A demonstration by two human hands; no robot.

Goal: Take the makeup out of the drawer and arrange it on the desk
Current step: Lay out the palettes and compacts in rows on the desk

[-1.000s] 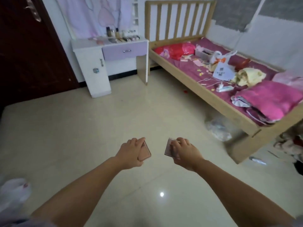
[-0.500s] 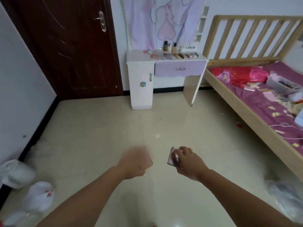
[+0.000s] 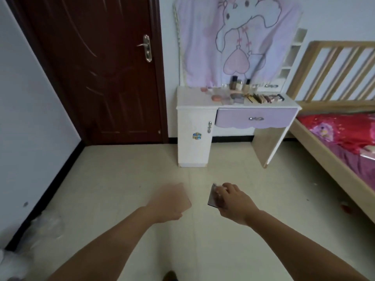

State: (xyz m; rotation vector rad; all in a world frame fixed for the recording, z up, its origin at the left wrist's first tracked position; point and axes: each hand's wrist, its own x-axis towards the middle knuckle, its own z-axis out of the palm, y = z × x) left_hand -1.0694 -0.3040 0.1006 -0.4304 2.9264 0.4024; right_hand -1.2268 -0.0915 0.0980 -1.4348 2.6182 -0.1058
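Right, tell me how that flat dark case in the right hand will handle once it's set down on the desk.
The flat dark case looks thin and rigid, so it probably stays stiff and light in the right hand. Its flat faces suggest it will lie still on the desk, not roll. It appears glossy, so possibly slippery.

I see bottles, compacts and a row of palettes (image 3: 263,97) lying on the white counter (image 3: 188,99), above its shut lilac drawer (image 3: 256,118). Two flat palettes, pink (image 3: 185,202) and dark (image 3: 213,196), are held well in front of it.
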